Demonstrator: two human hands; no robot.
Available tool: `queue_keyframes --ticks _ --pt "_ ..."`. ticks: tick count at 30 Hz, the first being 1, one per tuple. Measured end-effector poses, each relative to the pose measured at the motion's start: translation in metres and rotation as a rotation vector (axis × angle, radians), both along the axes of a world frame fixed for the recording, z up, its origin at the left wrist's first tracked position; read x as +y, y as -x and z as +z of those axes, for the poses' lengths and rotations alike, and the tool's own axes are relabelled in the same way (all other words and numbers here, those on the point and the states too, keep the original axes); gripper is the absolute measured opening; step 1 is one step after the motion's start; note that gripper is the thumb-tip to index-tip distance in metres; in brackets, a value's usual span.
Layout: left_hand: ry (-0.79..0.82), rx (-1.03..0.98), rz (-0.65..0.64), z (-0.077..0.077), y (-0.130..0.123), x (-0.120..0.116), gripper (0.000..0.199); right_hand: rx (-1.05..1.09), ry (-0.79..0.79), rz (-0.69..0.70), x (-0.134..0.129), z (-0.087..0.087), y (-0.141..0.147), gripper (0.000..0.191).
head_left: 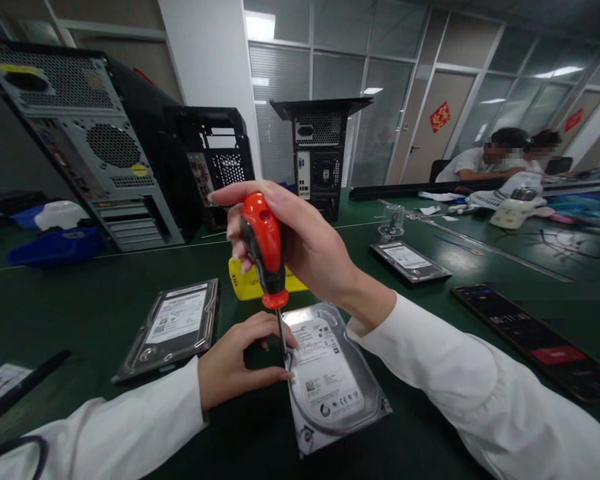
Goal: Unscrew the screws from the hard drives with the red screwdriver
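My right hand (305,240) is wrapped round the red and black handle of a screwdriver (267,247), its index finger stretched out past the handle's top. The shaft points down to the left edge of a silver hard drive (330,373) with a white label, lying on the green table. Beside the shaft, my left hand (245,353) rests at that same edge, thumb and fingers apart and the fingertips touching the drive. Whether the tip sits in a screw is too small to tell.
Another hard drive (177,327) lies left, a third (409,262) at the back right. A phone (530,340) is at the right. Behind are a yellow object (247,281), a blue tray (55,248) and computer cases (320,153). Two people sit far right.
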State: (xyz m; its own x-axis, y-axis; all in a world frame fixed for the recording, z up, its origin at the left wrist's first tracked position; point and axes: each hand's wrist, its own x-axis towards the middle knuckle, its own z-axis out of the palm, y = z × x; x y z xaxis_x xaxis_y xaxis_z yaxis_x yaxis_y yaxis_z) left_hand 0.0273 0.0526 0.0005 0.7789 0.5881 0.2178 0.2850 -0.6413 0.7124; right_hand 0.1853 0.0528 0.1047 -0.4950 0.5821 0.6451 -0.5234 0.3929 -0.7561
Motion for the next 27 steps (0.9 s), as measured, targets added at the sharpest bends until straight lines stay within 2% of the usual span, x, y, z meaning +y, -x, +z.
queue_keyframes --ticks 6,10,15,19,23,25,27 --pt "-0.001 -0.002 -0.002 0.0011 -0.0003 -0.0004 0.025 -0.001 0.05 0.041 -0.0029 0.005 -0.0008 0.017" --pt "-0.005 0.008 0.0 0.0013 -0.0006 -0.0006 0.024 -0.014 0.103 -0.036 -0.0065 0.0054 0.0013 0.003" --pt "-0.001 0.015 -0.006 0.0012 -0.0007 -0.0003 0.024 0.031 0.119 -0.027 -0.0026 0.0022 0.0008 0.01" --pt "0.003 -0.003 -0.012 0.0012 -0.0011 -0.0004 0.024 -0.011 0.111 0.014 -0.0019 0.0039 -0.0008 0.007" --pt "0.009 -0.003 -0.007 0.0012 -0.0011 -0.0004 0.022 -0.091 0.064 0.073 -0.0063 0.0088 -0.0033 0.034" --pt "0.014 -0.002 -0.004 0.0014 -0.0009 -0.0005 0.022 -0.11 0.071 0.105 -0.0074 0.0101 -0.0044 0.037" --pt "0.017 -0.002 -0.005 0.0018 -0.0009 -0.0006 0.023 -0.115 0.09 0.116 -0.0068 0.01 -0.0049 0.033"
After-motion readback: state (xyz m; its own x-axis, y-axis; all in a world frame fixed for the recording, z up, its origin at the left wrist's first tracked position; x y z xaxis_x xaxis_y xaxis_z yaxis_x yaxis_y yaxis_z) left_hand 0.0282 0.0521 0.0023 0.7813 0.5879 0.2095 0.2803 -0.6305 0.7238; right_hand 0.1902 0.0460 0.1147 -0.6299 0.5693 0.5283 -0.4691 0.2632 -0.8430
